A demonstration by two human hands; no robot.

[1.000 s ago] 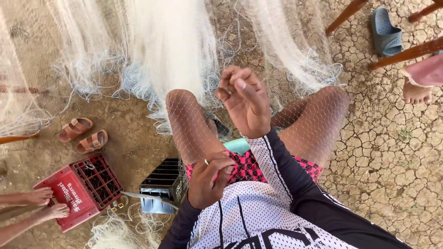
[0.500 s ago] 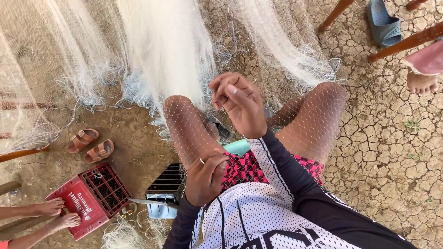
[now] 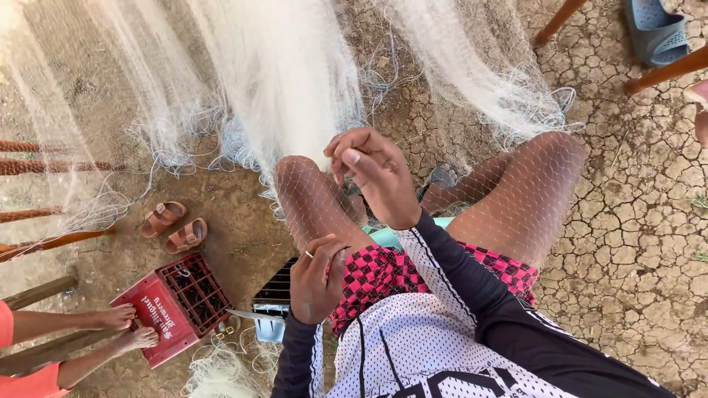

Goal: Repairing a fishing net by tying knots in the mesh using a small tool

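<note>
The fishing net (image 3: pixel 295 81) drapes over both knees and trails onto the cracked ground (image 3: pixel 634 243). The right hand (image 3: pixel 376 177) pinches a mesh strand with narrow fingers; the left hand (image 3: pixel 317 276) is curled closed at the thigh, seemingly on mesh. The net appears light, limp and snag-prone: grip individual strands, not bunches.

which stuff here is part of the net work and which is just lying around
In hand:
- white fishing net, draped over the knees
- right hand, raised, pinching the mesh
- left hand, closed on the net at the thigh

Lying about:
- brown sandals
- red crate
- blue slipper
- another person's feet
</note>
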